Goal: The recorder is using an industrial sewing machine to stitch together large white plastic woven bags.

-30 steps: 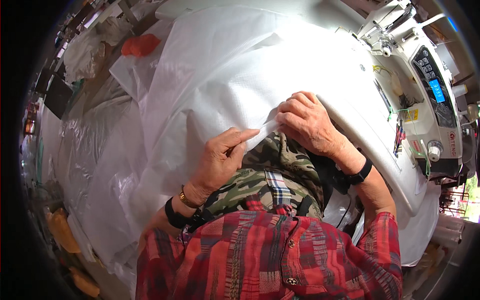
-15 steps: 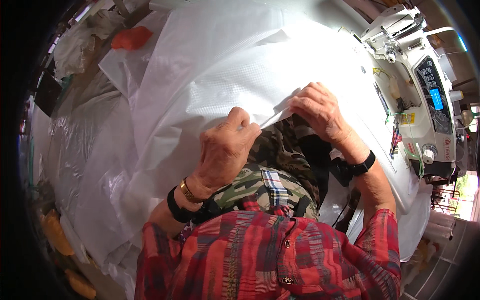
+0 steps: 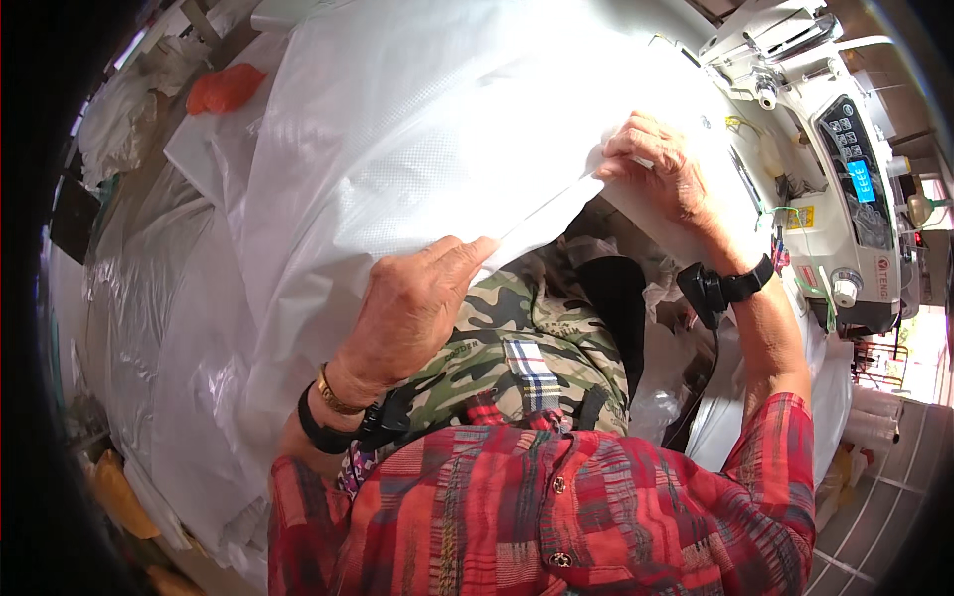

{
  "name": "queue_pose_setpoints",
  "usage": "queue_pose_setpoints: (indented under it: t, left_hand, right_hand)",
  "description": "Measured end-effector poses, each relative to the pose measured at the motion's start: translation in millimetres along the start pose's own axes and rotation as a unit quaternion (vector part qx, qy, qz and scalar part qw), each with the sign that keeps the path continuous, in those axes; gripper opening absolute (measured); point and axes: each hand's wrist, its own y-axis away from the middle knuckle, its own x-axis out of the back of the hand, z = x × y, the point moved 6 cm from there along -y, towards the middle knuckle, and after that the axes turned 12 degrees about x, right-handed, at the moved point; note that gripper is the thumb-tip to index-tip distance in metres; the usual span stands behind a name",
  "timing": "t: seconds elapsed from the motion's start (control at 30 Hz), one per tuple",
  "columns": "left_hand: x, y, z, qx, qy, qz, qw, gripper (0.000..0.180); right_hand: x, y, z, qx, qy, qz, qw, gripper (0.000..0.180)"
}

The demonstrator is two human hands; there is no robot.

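Observation:
A big white woven plastic sheet (image 3: 397, 159) spreads over the table and hangs down toward my lap. My left hand (image 3: 412, 303) pinches its near edge, thumb and forefinger closed on a narrow fold. Farther right and a bit farther away, my right hand (image 3: 661, 164) grips the same edge between its fingertips. Between the two hands the folded edge runs in a taut, slanting line. Camouflage trousers (image 3: 537, 308) show below the sheet. Each wrist wears a black strap.
At the right stands a white sewing machine (image 3: 820, 169) with a lit blue display and a green thread. An orange-red bundle (image 3: 227, 89) lies at the far left beside crumpled clear plastic (image 3: 119, 129). Yellow-brown objects (image 3: 124, 492) sit at the lower left.
My hands have moved apart, the right one up and to the right, the left one down and to the left. The edge between them has stretched into a longer line.

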Motion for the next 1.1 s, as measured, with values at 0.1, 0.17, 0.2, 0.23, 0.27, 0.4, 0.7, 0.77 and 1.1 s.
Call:
queue_pose_setpoints:
  t: [0.1, 0.17, 0.2, 0.23, 0.27, 0.4, 0.7, 0.77, 1.1]
  left_hand:
    - [-2.2, -5.3, 4.0, -0.009, -0.022, -0.060, 0.998, 0.031]
    - [-5.9, -6.0, 9.3, -0.044, -0.008, -0.106, 0.993, 0.033]
    - [-7.7, -6.0, 8.6, -0.044, -0.009, -0.107, 0.993, 0.033]
    - [-11.6, -5.0, 7.9, -0.055, -0.010, -0.107, 0.993, 0.032]
    - [-14.1, -3.8, 8.6, -0.065, -0.011, -0.108, 0.992, 0.031]
    - [-10.4, -14.1, 17.6, 0.023, 0.123, -0.169, 0.978, 0.028]
    - [-19.7, -9.2, 6.1, 0.022, 0.134, -0.173, 0.975, 0.027]
    - [-23.7, -6.7, 11.9, 0.003, 0.123, -0.166, 0.978, 0.026]
    - [-69.7, 10.0, 67.8, -0.253, -0.108, -0.117, 0.954, 0.011]
  right_hand:
    - [2.3, 13.6, 16.7, -0.053, -0.040, 0.001, 0.998, 0.024]
    - [9.5, 15.1, 17.3, -0.070, 0.036, -0.006, 0.997, 0.026]
    - [13.1, 13.0, 15.4, -0.068, 0.070, -0.024, 0.995, 0.028]
    - [15.8, 11.1, 14.8, -0.068, 0.070, -0.023, 0.995, 0.028]
    - [16.4, 8.9, 13.0, -0.050, 0.080, -0.034, 0.995, 0.031]
    - [19.7, 15.8, 27.3, -0.066, 0.111, -0.051, 0.990, 0.041]
    - [33.5, 28.9, 55.7, -0.139, 0.205, -0.067, 0.967, 0.052]
    - [36.0, 28.8, 60.2, -0.150, 0.213, -0.069, 0.963, 0.053]
    - [30.4, 60.5, 49.7, -0.255, 0.337, 0.049, 0.905, 0.045]
